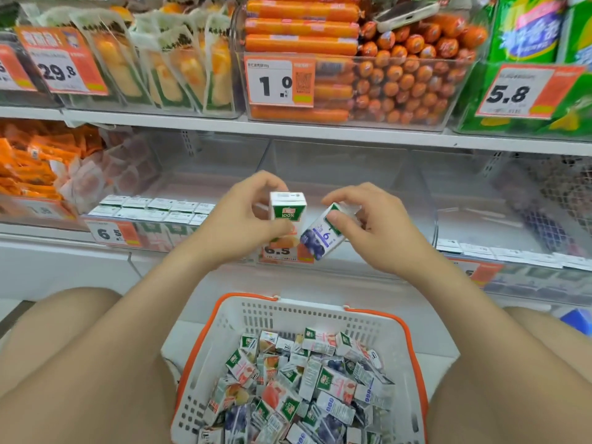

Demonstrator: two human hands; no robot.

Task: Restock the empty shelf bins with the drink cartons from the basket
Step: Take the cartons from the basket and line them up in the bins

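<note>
My left hand (238,216) grips an upright orange-fruit drink carton (286,216) in front of the middle clear bin (346,174). My right hand (368,229) pinches a tilted blueberry carton (323,237) right beside it; the two cartons nearly touch. Below, between my knees, a white basket with an orange rim (224,344) holds several mixed cartons (301,389). The left bin (153,209) has a row of cartons standing in it. The right bin (499,251) shows carton tops along its front.
The upper shelf (288,126) carries bins of sausages (400,84), packaged snacks (166,68) and green packs (525,30). Orange snack packets (35,161) fill the bin at far left. Price tags (112,233) hang along the shelf edge. A blue object (579,318) lies at right.
</note>
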